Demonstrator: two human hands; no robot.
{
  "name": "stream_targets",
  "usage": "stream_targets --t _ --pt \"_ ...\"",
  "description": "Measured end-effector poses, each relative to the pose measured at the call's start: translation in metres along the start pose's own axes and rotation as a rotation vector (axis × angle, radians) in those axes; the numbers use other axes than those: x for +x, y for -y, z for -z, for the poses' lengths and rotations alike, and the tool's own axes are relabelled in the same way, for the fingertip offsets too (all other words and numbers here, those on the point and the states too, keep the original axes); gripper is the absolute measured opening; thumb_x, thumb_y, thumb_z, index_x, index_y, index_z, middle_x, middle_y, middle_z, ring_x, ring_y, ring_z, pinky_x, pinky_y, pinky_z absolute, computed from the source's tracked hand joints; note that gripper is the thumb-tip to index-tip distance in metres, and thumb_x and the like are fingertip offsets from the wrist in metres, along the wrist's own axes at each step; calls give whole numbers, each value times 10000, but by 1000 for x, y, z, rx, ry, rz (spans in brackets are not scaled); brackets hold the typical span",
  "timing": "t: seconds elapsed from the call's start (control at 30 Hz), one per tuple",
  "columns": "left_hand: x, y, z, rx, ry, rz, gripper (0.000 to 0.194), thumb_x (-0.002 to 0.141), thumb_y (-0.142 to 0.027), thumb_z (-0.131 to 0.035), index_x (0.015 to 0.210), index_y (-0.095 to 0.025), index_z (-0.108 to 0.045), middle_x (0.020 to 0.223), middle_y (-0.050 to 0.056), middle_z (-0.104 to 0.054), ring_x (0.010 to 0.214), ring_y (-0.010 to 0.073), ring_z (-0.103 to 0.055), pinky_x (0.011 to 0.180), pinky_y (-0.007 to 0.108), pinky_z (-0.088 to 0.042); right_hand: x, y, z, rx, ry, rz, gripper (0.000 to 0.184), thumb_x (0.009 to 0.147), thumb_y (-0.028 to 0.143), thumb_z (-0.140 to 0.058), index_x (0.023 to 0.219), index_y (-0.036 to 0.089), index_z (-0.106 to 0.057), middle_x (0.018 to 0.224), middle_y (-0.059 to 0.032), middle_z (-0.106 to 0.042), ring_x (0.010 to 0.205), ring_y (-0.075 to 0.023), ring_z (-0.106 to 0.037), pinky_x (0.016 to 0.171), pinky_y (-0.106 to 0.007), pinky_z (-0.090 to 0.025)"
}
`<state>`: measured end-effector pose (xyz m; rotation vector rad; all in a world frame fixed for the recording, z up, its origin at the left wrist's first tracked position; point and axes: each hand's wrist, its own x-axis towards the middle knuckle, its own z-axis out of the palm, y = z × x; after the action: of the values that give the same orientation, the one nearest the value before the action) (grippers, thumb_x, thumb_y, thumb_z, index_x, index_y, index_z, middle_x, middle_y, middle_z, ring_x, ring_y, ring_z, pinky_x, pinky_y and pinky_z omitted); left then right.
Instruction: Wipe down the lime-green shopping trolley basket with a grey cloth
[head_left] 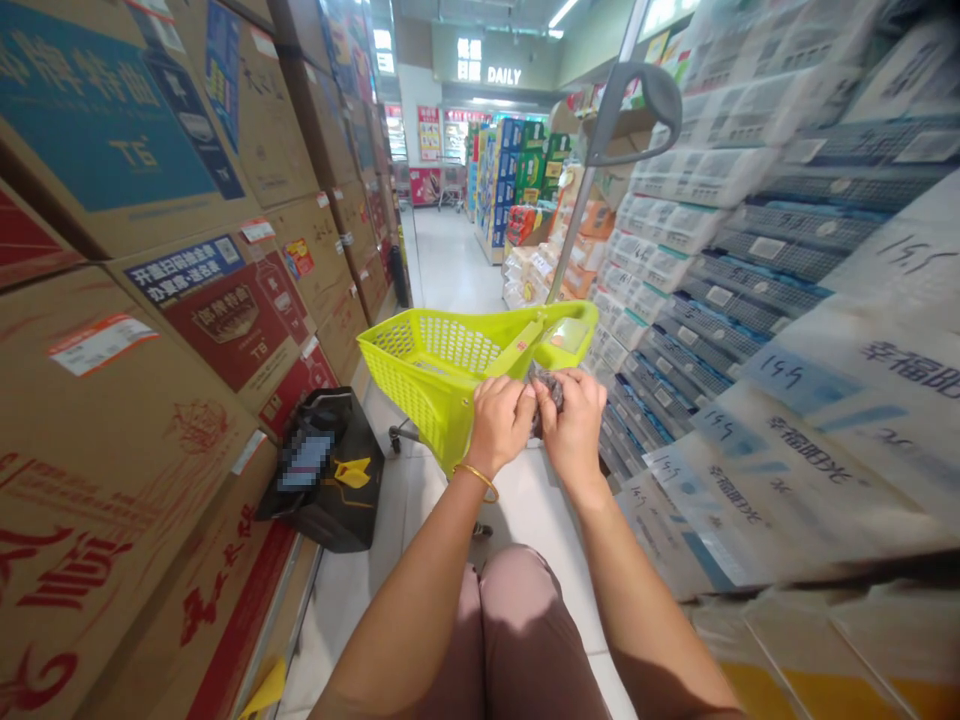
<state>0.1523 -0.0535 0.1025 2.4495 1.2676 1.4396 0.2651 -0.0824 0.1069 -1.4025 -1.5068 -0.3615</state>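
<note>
My left hand [501,420], with a gold bangle on the wrist, and my right hand [576,422] are closed together on a small dark crumpled object [546,392] that I cannot make out. They are held right at the near rim of a lime-green wheeled shopping basket [420,375]. The basket's grey pull handle [651,95] rises up and to the right. My knees in pink trousers show below.
Stacked brown cartons [150,300] wall the left side. Wrapped tissue packs [787,330] are piled on the right. A black bag [326,475] lies on the floor by the cartons. The white-tiled aisle [442,260] runs ahead toward more displays.
</note>
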Motion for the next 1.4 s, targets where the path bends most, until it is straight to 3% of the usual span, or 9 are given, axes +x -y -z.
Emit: stream_targets --t 0.27,0.73,0.97,1.23,1.4 --pt "-4 11 8 -45 -115 50 277 897 -319 -491 660 -202 -571 677 6 -583 728 158 -523 722 302 -357 29 -39 -15 -35 -37 -37 271 871 408 -501 913 176 -635 983 -105 -581 970 -237 -505 874 -403 -354" --pt "-3 30 21 -80 -162 86 388 887 -219 -437 507 -200 -361 558 -15 -422 616 142 -417 644 295 -314 1 40 -16 79 39 14 198 864 373 -529 864 206 -634 935 -63 -614 933 -204 -522 883 -380 -341" --pt "-2 38 28 -155 -148 95 381 857 -220 -464 486 -200 -379 538 -22 -415 599 137 -425 632 288 -325 1 33 -21 78 -9 132 161 859 349 -564 845 205 -635 879 -44 -622 871 -179 -528 846 -348 -368" --pt "-1 41 30 -232 -127 95 342 836 -222 -476 497 -201 -432 540 -23 -428 596 139 -446 630 293 -329 13 -2 -28 36 -106 23 194 855 378 -558 841 208 -650 923 -65 -609 927 -205 -513 868 -378 -378" --pt "-2 41 31 -211 -139 104 358 828 -228 -465 479 -202 -392 542 -18 -415 597 144 -438 624 299 -325 5 22 -27 50 -149 -60 183 864 351 -544 873 196 -642 945 -76 -601 942 -203 -512 874 -378 -383"
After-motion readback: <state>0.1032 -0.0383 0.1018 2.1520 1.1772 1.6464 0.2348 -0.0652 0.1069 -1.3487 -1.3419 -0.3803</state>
